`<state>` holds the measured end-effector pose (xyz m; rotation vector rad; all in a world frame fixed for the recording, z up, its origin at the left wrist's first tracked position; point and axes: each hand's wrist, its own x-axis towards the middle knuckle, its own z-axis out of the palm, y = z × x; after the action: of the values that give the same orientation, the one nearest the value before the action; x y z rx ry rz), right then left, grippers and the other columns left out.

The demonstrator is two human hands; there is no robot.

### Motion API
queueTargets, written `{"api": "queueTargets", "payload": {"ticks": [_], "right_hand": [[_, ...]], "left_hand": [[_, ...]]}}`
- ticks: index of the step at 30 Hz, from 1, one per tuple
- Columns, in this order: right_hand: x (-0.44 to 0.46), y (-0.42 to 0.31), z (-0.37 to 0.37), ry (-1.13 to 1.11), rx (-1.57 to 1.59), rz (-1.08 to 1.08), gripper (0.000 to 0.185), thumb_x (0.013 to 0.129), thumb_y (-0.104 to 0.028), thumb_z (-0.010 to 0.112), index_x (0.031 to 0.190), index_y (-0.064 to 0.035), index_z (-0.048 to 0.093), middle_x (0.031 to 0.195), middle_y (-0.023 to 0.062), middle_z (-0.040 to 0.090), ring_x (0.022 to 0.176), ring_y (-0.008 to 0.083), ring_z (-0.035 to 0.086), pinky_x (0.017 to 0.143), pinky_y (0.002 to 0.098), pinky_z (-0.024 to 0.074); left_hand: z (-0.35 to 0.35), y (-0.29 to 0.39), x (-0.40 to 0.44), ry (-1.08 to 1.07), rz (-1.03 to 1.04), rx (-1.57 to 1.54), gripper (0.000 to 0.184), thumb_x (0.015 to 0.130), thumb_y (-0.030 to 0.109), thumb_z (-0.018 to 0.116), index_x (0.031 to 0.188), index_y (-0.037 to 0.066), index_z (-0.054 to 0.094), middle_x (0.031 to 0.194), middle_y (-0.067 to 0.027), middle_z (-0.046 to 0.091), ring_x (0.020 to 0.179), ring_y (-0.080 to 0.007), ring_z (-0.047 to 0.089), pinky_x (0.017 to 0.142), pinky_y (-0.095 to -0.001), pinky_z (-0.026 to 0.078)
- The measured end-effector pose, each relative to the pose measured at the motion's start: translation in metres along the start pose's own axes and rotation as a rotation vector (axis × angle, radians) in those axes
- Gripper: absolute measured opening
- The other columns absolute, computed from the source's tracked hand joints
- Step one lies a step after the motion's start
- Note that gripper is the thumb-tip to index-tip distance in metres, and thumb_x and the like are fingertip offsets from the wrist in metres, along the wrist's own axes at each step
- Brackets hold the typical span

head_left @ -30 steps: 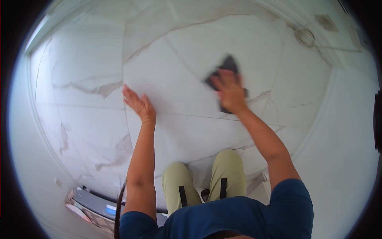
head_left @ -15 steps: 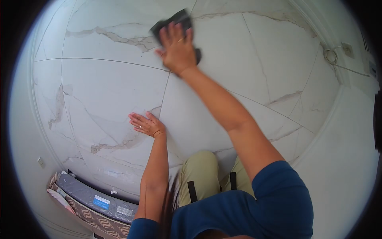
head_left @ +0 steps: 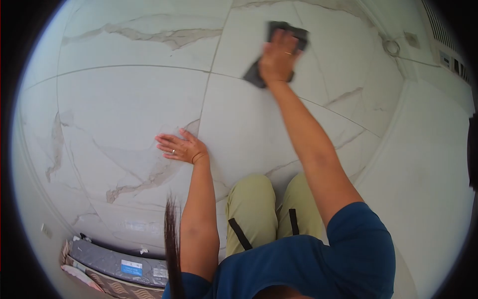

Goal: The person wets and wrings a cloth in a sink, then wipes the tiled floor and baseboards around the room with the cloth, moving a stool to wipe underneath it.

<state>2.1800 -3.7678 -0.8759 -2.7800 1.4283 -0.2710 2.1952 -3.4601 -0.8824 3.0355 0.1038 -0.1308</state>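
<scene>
My right hand (head_left: 279, 59) lies over a dark grey cloth (head_left: 255, 74) and presses it against the floor, fingers stretched out. Bits of the cloth stick out beyond the fingertips and on both sides of the palm; the rest is hidden underneath. Below them is a white tiled floor (head_left: 134, 97) with brown-grey marble veins. Flat on the same floor, closer to my knees, rests my left hand (head_left: 184, 148); its fingers are spread and nothing is in it.
A long grey wrapped bundle with labels (head_left: 109, 256) lies by the wall at lower left, in a patterned brown holder (head_left: 117, 284). A coiled cable (head_left: 392, 48) hangs near a wall outlet (head_left: 412, 40) at upper right. My bent knees (head_left: 251, 199) are on the floor.
My right hand has slid the cloth to the right across the floor. The left hand stays planted on the same tile. The view has shifted slightly, and a strand of hair now hangs before the left arm.
</scene>
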Motion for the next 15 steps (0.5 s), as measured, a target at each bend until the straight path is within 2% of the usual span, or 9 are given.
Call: {"api": "queueTargets", "payload": {"ticks": [2,3,5,6,8,10,12,15], "right_hand": [[-0.020,-0.087,-0.015,-0.131,0.163,-0.242,0.060,0.092,-0.040,0.041,0.142,-0.0065,0.033,0.148,0.0216,0.029,0.138,0.0386,0.024,0.110,0.0599,0.0127],[-0.048,-0.111,-0.018,-0.202,0.290,-0.335,0.062,0.091,-0.043,0.041,0.143,-0.0088,0.033,0.149,0.0182,0.028,0.139,0.0355,0.022,0.111,0.0589,0.0090],[-0.109,-0.118,-0.025,-0.351,0.467,-0.528,0.056,0.092,-0.044,0.043,0.142,-0.0189,0.038,0.152,0.0075,0.028,0.141,0.0266,0.022,0.113,0.0555,0.0072],[-0.128,-0.101,-0.028,-0.307,0.424,-0.641,0.054,0.091,-0.045,0.043,0.141,-0.0224,0.040,0.151,0.0050,0.029,0.141,0.0249,0.022,0.113,0.0540,0.0065],[-0.133,-0.053,-0.029,-0.260,0.460,-0.593,0.053,0.091,-0.044,0.046,0.140,-0.0240,0.041,0.151,0.0047,0.030,0.140,0.0255,0.023,0.113,0.0537,0.0083],[-0.115,0.020,-0.040,-0.261,0.457,-0.406,0.051,0.090,-0.041,0.047,0.138,-0.0223,0.044,0.149,0.0061,0.033,0.139,0.0261,0.025,0.113,0.0539,0.0092],[-0.101,0.106,-0.057,-0.174,0.368,-0.190,0.050,0.091,-0.036,0.047,0.138,-0.0200,0.044,0.148,0.0104,0.033,0.136,0.0302,0.029,0.111,0.0568,0.0147],[-0.114,0.248,-0.061,-0.102,0.188,0.013,0.054,0.091,-0.036,0.045,0.141,-0.0174,0.039,0.148,0.0141,0.031,0.136,0.0338,0.029,0.109,0.0591,0.0177]], "left_hand": [[0.002,-0.006,-0.001,0.028,-0.026,0.054,0.072,0.097,0.053,0.025,0.149,0.005,0.010,0.156,-0.0110,0.011,0.143,-0.0329,0.010,0.112,-0.0529,0.008],[0.002,-0.008,-0.002,0.008,0.002,0.048,0.072,0.097,0.053,0.025,0.149,0.005,0.010,0.156,-0.0110,0.011,0.143,-0.0329,0.010,0.112,-0.0529,0.008],[0.001,-0.006,-0.002,0.018,-0.053,0.036,0.074,0.096,0.054,0.024,0.149,0.004,0.012,0.156,-0.0104,0.013,0.143,-0.0318,0.011,0.112,-0.0529,0.008],[0.002,-0.005,-0.001,0.026,-0.046,0.045,0.074,0.096,0.055,0.024,0.149,0.004,0.012,0.156,-0.0100,0.013,0.143,-0.0314,0.012,0.112,-0.0527,0.008],[-0.001,-0.006,0.001,0.029,-0.039,0.056,0.075,0.096,0.056,0.023,0.149,0.005,0.012,0.156,-0.0098,0.014,0.143,-0.0313,0.012,0.112,-0.0521,0.008],[0.000,-0.006,0.000,0.018,-0.004,0.052,0.075,0.095,0.057,0.022,0.149,0.005,0.012,0.156,-0.0100,0.013,0.143,-0.0317,0.012,0.112,-0.0517,0.007],[0.001,-0.011,0.005,0.051,-0.014,0.055,0.076,0.095,0.058,0.020,0.149,0.006,0.011,0.156,-0.0090,0.013,0.143,-0.0313,0.011,0.112,-0.0523,0.008],[0.007,-0.015,0.013,0.054,0.013,0.110,0.077,0.094,0.061,0.018,0.149,0.007,0.011,0.156,-0.0075,0.013,0.143,-0.0297,0.011,0.112,-0.0533,0.008]]}}
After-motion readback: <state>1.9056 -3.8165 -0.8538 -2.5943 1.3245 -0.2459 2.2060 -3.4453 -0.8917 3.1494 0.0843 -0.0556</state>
